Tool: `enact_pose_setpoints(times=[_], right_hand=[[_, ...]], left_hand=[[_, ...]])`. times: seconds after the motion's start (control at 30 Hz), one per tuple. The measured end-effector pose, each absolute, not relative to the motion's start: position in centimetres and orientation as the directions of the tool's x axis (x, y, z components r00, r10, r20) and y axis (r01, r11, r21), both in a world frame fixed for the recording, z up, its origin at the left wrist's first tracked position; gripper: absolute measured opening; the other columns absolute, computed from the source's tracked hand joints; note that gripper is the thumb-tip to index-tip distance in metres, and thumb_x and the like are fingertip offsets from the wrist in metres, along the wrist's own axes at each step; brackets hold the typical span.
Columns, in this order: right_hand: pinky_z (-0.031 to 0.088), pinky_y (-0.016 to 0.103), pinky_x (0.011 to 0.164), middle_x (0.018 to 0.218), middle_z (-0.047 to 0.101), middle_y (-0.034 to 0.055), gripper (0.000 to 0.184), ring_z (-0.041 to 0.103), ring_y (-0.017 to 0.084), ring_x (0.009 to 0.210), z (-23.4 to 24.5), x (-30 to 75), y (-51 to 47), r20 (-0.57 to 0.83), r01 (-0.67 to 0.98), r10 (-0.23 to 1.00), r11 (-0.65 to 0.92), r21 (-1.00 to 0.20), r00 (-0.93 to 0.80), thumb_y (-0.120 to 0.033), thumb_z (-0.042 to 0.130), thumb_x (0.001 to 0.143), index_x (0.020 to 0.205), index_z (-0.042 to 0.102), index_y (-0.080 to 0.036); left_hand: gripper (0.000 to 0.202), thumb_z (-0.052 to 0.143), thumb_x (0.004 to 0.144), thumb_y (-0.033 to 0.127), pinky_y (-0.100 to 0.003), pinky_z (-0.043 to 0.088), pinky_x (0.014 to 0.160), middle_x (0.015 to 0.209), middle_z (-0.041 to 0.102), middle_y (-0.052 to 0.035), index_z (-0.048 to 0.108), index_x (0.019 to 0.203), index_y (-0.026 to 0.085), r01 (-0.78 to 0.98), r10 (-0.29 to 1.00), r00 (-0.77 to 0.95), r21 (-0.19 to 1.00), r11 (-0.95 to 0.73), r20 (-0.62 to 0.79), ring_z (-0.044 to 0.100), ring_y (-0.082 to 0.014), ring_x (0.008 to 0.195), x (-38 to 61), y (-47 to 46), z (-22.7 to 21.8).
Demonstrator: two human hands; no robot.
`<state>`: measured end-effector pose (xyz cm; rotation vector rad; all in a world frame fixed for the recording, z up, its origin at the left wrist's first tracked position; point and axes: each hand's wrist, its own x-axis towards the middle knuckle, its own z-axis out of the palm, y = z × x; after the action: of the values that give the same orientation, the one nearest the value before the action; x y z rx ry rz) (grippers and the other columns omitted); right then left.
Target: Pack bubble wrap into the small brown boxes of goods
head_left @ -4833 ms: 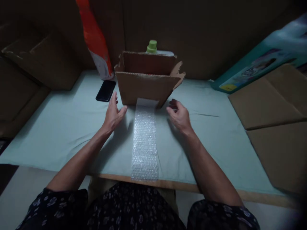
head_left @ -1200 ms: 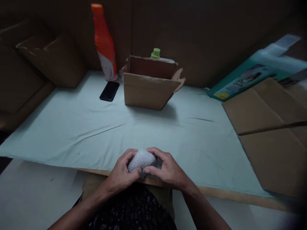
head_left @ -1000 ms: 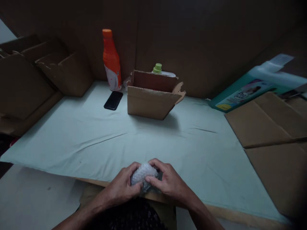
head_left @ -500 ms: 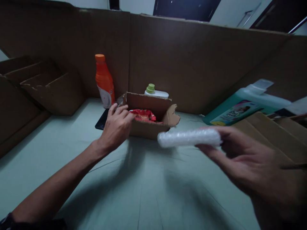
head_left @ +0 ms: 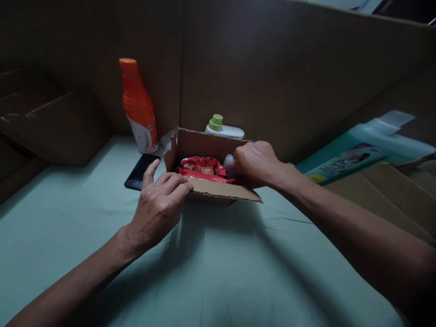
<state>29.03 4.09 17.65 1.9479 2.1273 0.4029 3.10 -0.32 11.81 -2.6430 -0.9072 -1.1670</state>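
A small open cardboard box (head_left: 204, 196) stands in front of me with a shiny red packet (head_left: 204, 168) inside. My right hand (head_left: 255, 159) reaches into the box's right end, closed around a bubble-wrapped item (head_left: 230, 166); only part of the wrap shows beside the red packet. At the front left corner, the fingers of my left hand (head_left: 161, 200) grip the near flap (head_left: 228, 190), which leans outward. The left little finger sticks out towards a dark phone (head_left: 141, 171) lying left of the box. My left thumb is hidden.
Behind the box are an orange bottle (head_left: 138, 106), upright, and a white bottle with a green cap (head_left: 225, 131). A green liquid jug (head_left: 357, 150) leans at right behind folded cardboard (head_left: 378, 195). More cardboard boxes (head_left: 71, 127) stand left. A tall cardboard wall (head_left: 272, 77) closes the back.
My right hand has carried the bubble-wrapped item from the right foreground into the box. The near flap now leans outward under my left hand. The view has tilted down.
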Motion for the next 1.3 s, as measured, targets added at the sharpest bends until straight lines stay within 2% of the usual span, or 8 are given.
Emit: enact_pose_setpoints(times=[0.17,0.27,0.4,0.53,0.63,1.0,1.17,1.3], right_hand=[[0.042,0.043,0.084,0.080,0.073,0.0130,0.018,0.065,0.027,0.087,17.7,27.9,3.8,-0.175,0.819,0.961,0.275,0.503,-0.215,-0.026,0.068,0.083,0.067,0.072,-0.017],[0.042,0.045,0.085,0.090,0.074,0.0137,0.033,0.063,0.029,0.092,19.9,29.8,0.8,0.065,0.883,0.978,0.149,0.444,-0.198,-0.044,0.062,0.089,0.078,0.076,-0.017],[0.045,0.044,0.082,0.097,0.076,0.0127,0.040,0.065,0.027,0.089,20.6,34.0,-5.8,0.460,0.998,0.887,-0.052,0.017,0.039,-0.046,0.048,0.096,0.100,0.077,-0.019],[0.049,0.034,0.065,0.106,0.075,0.0142,0.049,0.068,0.025,0.084,14.1,34.6,-7.9,0.296,0.853,0.912,-0.098,-0.512,0.283,-0.050,0.064,0.081,0.117,0.069,-0.017],[0.048,0.032,0.058,0.091,0.075,0.0109,0.050,0.066,0.023,0.073,8.7,32.4,-5.7,0.176,0.727,0.942,-0.092,-0.681,0.284,-0.055,0.066,0.074,0.105,0.067,-0.017],[0.055,0.042,0.066,0.079,0.076,0.0123,0.031,0.070,0.032,0.075,10.1,32.5,-14.4,0.157,0.686,0.916,-0.154,-0.711,0.368,-0.054,0.069,0.071,0.077,0.067,-0.023],[0.053,0.033,0.063,0.087,0.076,0.0087,0.032,0.068,0.023,0.074,9.3,24.5,-13.8,0.212,0.644,0.966,0.068,-0.762,0.149,-0.052,0.068,0.077,0.086,0.068,-0.021],[0.053,0.033,0.060,0.085,0.075,0.0098,0.033,0.068,0.024,0.073,9.3,21.4,-12.2,0.173,0.621,0.985,0.130,-0.773,0.009,-0.053,0.068,0.080,0.084,0.069,-0.020]], left_hand=[[0.023,0.052,0.095,0.008,-0.063,0.030,0.120,0.100,0.076,-0.0036,0.070,0.102,0.021,0.558,0.485,0.497,0.164,-0.814,0.719,0.068,-0.0227,0.103,3.4,-0.2,11.6],[0.030,0.058,0.093,0.011,-0.060,0.032,0.121,0.120,0.070,-0.0078,0.067,0.119,0.023,0.561,0.501,0.395,0.229,-0.796,0.770,0.061,-0.0269,0.123,2.8,-0.4,11.4],[0.061,0.064,0.091,0.022,-0.054,0.039,0.119,0.148,0.052,-0.0136,0.045,0.149,0.024,0.510,0.668,0.235,0.495,-0.703,0.706,0.050,-0.0304,0.138,1.3,0.1,9.8],[0.076,0.063,0.087,0.030,-0.057,0.039,0.118,0.160,0.040,-0.0164,0.033,0.157,0.021,0.360,0.903,0.234,0.831,-0.424,0.360,0.045,-0.0335,0.144,1.5,2.0,6.7],[0.081,0.062,0.080,0.027,-0.053,0.040,0.118,0.156,0.046,-0.0179,0.035,0.156,0.016,0.175,0.923,0.307,0.940,-0.294,0.231,0.044,-0.0330,0.144,2.8,2.9,5.2],[0.093,0.071,0.076,0.029,-0.052,0.032,0.124,0.164,0.035,-0.0157,0.030,0.158,0.019,0.103,0.918,0.375,0.978,-0.180,0.130,0.035,-0.0351,0.151,4.3,-8.6,5.6],[0.067,0.062,0.085,0.035,-0.048,0.045,0.115,0.144,0.056,-0.0133,0.041,0.147,0.018,0.192,0.994,0.106,0.981,-0.007,-0.014,0.055,-0.0290,0.133,-3.7,-14.7,5.4],[0.075,0.064,0.084,0.035,-0.048,0.049,0.111,0.152,0.049,-0.0149,0.036,0.152,0.021,0.221,0.998,-0.067,0.975,0.029,-0.015,0.058,-0.0298,0.130,-6.9,-17.4,5.3]])
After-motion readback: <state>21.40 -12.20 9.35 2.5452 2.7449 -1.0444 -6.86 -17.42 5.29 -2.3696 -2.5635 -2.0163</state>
